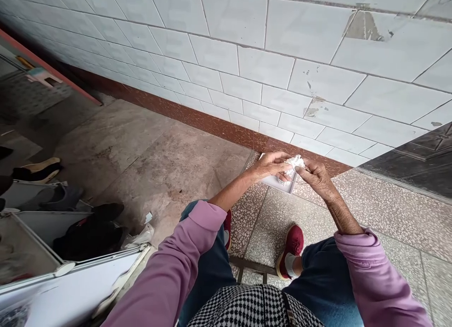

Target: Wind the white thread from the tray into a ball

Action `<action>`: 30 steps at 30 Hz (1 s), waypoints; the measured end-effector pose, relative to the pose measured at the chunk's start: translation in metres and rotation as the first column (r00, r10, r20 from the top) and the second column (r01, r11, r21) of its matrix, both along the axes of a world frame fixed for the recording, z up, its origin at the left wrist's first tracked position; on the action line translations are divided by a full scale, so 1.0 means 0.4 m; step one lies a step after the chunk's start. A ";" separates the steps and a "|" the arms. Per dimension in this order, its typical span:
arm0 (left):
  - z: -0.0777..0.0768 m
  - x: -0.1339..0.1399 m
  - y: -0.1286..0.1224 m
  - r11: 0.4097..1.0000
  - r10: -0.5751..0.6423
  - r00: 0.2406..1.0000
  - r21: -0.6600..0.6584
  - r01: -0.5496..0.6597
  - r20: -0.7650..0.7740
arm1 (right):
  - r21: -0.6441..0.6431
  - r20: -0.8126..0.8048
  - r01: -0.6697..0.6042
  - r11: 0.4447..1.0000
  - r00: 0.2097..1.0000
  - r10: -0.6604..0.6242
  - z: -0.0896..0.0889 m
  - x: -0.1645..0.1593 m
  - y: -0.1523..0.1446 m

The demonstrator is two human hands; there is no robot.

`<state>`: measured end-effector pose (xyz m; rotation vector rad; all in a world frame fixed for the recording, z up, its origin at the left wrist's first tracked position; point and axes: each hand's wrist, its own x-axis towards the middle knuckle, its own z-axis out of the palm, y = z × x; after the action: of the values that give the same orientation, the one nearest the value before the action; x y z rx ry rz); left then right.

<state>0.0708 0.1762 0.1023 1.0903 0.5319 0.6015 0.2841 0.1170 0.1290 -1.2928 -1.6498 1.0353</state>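
Note:
Both my hands meet in front of me around a small white, crumpled thing [295, 161], like bunched paper or thin fabric; its exact kind I cannot make out. My left hand [272, 167] wraps its fingers about it from the left, and a paler lower part shows beneath those fingers. On the right side, my right hand [315, 175] pinches its edge between thumb and fingers. Below the hands a shallow white tray or box lid [278, 183] shows, partly covered by them.
A white-tiled wall [229, 58] with a brown skirting runs ahead. My red shoes [294, 244] rest near a metal bar. At left stands an open white rack [88, 275] with dark shoes. A dark panelled door [423, 162] is at right.

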 end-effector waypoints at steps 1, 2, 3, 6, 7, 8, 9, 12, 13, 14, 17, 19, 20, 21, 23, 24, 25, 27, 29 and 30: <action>0.001 0.000 0.000 1.000 -0.005 1.000 0.019 0.005 -0.011 | -0.013 -0.015 0.001 1.000 1.000 -0.001 -0.005 0.000 0.001; 0.001 0.001 0.000 0.999 0.011 1.000 0.034 -0.010 -0.018 | -0.028 -0.030 0.009 1.000 1.000 -0.010 -0.012 -0.002 0.002; 0.001 0.001 0.001 0.998 0.050 0.999 0.042 -0.049 -0.018 | -0.040 -0.040 0.025 0.999 0.999 -0.026 -0.019 -0.005 0.004; -0.002 0.003 0.011 0.976 0.218 0.976 0.029 -0.218 0.002 | -0.001 0.002 0.091 0.996 0.996 -0.091 -0.037 -0.025 0.003; -0.004 0.003 0.015 0.963 0.267 0.964 0.032 -0.266 -0.001 | 0.029 0.037 0.094 0.995 0.995 -0.095 -0.039 -0.035 -0.001; -0.005 0.002 0.019 0.954 0.298 0.954 0.052 -0.296 -0.018 | 0.056 0.073 0.077 0.995 0.994 -0.081 -0.038 -0.046 -0.006; -0.006 0.001 0.023 0.944 0.321 0.946 0.098 -0.315 -0.050 | 0.074 0.104 0.038 0.997 0.993 -0.046 -0.034 -0.056 -0.013; -0.009 -0.003 0.024 0.856 0.431 0.885 0.389 -0.341 -0.173 | 0.080 0.149 -0.103 0.991 0.985 0.090 -0.006 -0.073 -0.030; -0.010 -0.003 0.021 0.803 0.471 0.860 0.500 -0.324 -0.199 | 0.082 0.143 -0.118 0.990 0.984 0.105 0.005 -0.071 -0.031; -0.010 -0.003 0.017 0.753 0.494 0.843 0.590 -0.291 -0.214 | 0.089 0.127 -0.105 0.990 0.988 0.094 0.014 -0.064 -0.028; -0.011 -0.001 0.003 0.743 0.377 0.890 0.658 -0.123 -0.259 | 0.118 0.063 0.039 0.992 0.997 -0.047 0.023 -0.023 -0.001; -0.010 0.002 -0.003 0.827 0.196 0.948 0.562 -0.023 -0.249 | 0.116 0.035 0.119 0.986 0.992 -0.124 0.010 0.005 0.019; -0.009 0.003 -0.003 0.868 0.126 0.969 0.496 -0.004 -0.214 | 0.103 0.030 0.132 0.986 0.990 -0.136 -0.001 0.013 0.026; -0.009 0.005 -0.002 0.904 0.091 0.983 0.427 -0.013 -0.162 | 0.085 0.031 0.123 0.989 0.992 -0.126 -0.013 0.016 0.030; -0.010 0.008 0.004 0.945 0.130 0.990 0.308 -0.106 -0.058 | 0.053 0.061 0.057 0.997 0.996 -0.060 -0.036 0.005 0.027; -0.011 0.009 0.009 0.948 0.185 0.982 0.269 -0.170 -0.029 | 0.045 0.089 0.008 0.999 0.996 -0.012 -0.044 -0.006 0.021; -0.012 0.010 0.014 0.940 0.242 0.970 0.251 -0.230 -0.019 | 0.042 0.122 -0.041 0.998 0.992 0.036 -0.049 -0.019 0.012; -0.014 0.010 0.025 0.906 0.347 0.937 0.275 -0.321 -0.050 | 0.037 0.179 -0.120 0.992 0.977 0.112 -0.046 -0.045 -0.009; -0.016 0.010 0.032 0.861 0.430 0.896 0.349 -0.370 -0.111 | 0.027 0.197 -0.164 0.986 0.968 0.156 -0.028 -0.062 -0.029; -0.016 0.011 0.032 0.835 0.468 0.872 0.393 -0.385 -0.140 | 0.022 0.190 -0.174 0.984 0.967 0.167 -0.015 -0.065 -0.036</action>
<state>0.0750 0.1892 0.0961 1.4057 0.9141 1.0021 0.2579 0.1025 0.1229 -1.2722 -1.9433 1.0009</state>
